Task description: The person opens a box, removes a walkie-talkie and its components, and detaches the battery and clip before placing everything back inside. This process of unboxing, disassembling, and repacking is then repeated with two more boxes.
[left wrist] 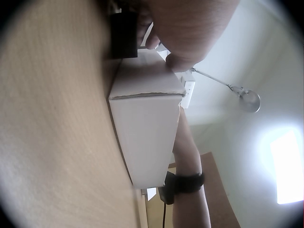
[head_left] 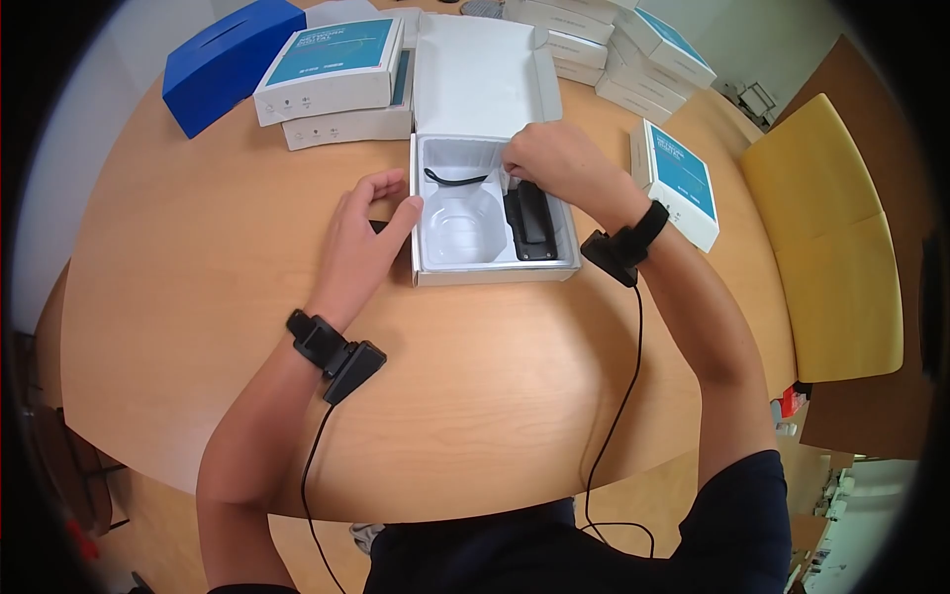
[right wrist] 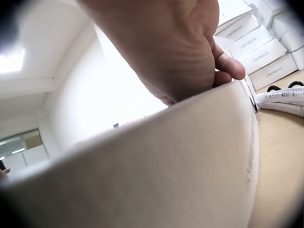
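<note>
An open white box (head_left: 495, 277) holds a white moulded tray (head_left: 465, 230), its lid (head_left: 475, 74) folded back. In the tray's right part lies a black device (head_left: 532, 223); a short black cable (head_left: 455, 179) lies in the upper left part. My right hand (head_left: 569, 168) reaches over the right wall, fingers bent down into the tray above the device. Its fingertips are mostly hidden, and I cannot tell whether they pinch anything. At the left wall rests my left hand (head_left: 371, 228), thumb at the rim and fingers loosely bent outside. A dark object (left wrist: 124, 35) sits beside the box under this hand.
Stacked white boxes with teal labels (head_left: 332, 54) and a blue slotted box (head_left: 230, 64) stand at the back left. More white boxes (head_left: 648, 74) are piled at the back right. One labelled box (head_left: 683, 178) lies right of my right wrist, near a yellow chair (head_left: 831, 238).
</note>
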Motion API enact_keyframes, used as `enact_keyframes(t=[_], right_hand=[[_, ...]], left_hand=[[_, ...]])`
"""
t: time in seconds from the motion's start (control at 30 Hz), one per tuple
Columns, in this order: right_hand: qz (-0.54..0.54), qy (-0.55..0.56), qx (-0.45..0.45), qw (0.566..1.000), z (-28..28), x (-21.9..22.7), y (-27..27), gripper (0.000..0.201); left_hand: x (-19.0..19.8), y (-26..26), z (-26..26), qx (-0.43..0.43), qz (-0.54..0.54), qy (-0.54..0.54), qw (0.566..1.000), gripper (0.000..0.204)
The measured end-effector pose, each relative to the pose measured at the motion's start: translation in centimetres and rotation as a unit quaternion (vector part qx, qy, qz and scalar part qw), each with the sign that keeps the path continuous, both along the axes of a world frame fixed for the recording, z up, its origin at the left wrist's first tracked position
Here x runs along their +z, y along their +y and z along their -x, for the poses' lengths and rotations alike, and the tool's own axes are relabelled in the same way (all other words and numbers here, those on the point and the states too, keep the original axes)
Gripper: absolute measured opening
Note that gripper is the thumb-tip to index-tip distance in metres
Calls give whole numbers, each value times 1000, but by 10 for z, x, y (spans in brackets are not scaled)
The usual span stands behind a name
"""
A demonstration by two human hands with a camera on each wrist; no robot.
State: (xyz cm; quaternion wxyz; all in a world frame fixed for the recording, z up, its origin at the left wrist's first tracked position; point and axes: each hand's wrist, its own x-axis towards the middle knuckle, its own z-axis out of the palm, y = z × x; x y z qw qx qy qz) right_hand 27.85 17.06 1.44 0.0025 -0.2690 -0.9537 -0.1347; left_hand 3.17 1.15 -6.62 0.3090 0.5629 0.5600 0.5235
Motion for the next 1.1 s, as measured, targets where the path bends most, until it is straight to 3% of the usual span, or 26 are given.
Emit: enact_keyframes(t=[0.73, 0.83, 0.93, 1.03, 1.1], right_hand=[[-6, 10, 63, 998, 0, 0, 6, 12], [-25, 3, 104, 994, 0, 4, 7, 12], [-14, -41, 83, 996, 1, 2, 13, 8], [32, 2, 42, 999, -1, 4, 10, 7], [90, 88, 0, 992, -5, 19, 1, 7]], left_hand=[[-3, 1, 0, 9, -6, -4, 1000, 49], [-4, 2, 0, 12, -10, -6, 1000, 49], [1, 0, 0, 5, -3, 4, 1000, 48], [4, -1, 1, 0, 2, 15, 1000, 48], [2, -1, 0, 3, -4, 7, 1000, 48]])
